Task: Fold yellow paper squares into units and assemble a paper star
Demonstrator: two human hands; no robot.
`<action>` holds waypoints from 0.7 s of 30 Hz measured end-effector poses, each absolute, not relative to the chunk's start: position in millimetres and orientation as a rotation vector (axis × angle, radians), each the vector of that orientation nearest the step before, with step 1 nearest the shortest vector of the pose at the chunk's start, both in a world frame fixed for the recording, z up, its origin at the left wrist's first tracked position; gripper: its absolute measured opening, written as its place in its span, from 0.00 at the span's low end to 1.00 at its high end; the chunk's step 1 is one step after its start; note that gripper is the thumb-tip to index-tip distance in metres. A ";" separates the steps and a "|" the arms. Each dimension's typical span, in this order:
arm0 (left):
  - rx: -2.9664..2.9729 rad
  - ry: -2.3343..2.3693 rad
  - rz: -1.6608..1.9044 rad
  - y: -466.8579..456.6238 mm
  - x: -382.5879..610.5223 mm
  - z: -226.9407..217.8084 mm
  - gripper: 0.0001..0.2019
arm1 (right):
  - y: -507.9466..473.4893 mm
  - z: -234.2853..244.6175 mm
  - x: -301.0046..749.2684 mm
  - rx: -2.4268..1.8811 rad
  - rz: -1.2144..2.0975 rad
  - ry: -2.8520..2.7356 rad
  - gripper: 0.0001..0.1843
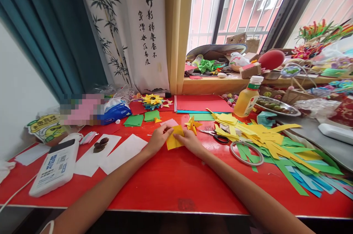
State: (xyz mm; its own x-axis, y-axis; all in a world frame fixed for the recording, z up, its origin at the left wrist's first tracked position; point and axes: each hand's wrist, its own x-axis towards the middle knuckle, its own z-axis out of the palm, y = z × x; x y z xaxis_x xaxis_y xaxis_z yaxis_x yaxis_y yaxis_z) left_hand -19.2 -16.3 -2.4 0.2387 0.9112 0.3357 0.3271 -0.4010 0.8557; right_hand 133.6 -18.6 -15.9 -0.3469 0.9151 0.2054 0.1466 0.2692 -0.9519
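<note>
The yellow paper (174,143) is held up at the centre of the clock, just above the red table (162,186). What shows of it looks longer from 12 to 6 than across, its long axis leaning slightly towards 1; fingers cover parts of both sides, so its full outline cannot be told. The left hand (160,140) pinches it from 9 o'clock, the right hand (191,140) from 3, thumbs on the near face. To handle it well, I would match edges and corners first, keep the grip light, and press any crease firmly from the middle outward, ideally against the table.

Just beyond, a pink paper (169,122) lies at 11 and a folded yellow piece (192,124) at 2. Farther out are green squares (134,120) at 10, scissors (220,137) at 3, a tape roll (231,149) between 3 and 4, and white sheets (122,155) at 8
</note>
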 end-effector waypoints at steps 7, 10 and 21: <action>1.826 1.138 1.136 -15.6 -21.9 0.8 0.11 | -22.2 -13.1 131.1 -1.022 0.756 -1.753 0.16; 1.778 1.094 1.132 -15.4 -21.6 0.5 0.12 | -22.4 -13.7 132.6 -1.042 0.670 -1.778 0.20; 1.753 1.119 1.131 -13.3 -21.3 -2.3 0.14 | -20.2 -15.2 134.8 -0.953 0.927 -1.657 0.17</action>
State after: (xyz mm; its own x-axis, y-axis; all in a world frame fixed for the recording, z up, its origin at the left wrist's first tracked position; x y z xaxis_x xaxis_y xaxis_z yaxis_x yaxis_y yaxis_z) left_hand -21.3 -13.3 -2.3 0.2257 0.9342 0.2763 0.2665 -0.3320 0.9049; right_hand 134.8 -20.2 -15.2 -0.2188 0.9051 0.3646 0.1630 0.4024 -0.9009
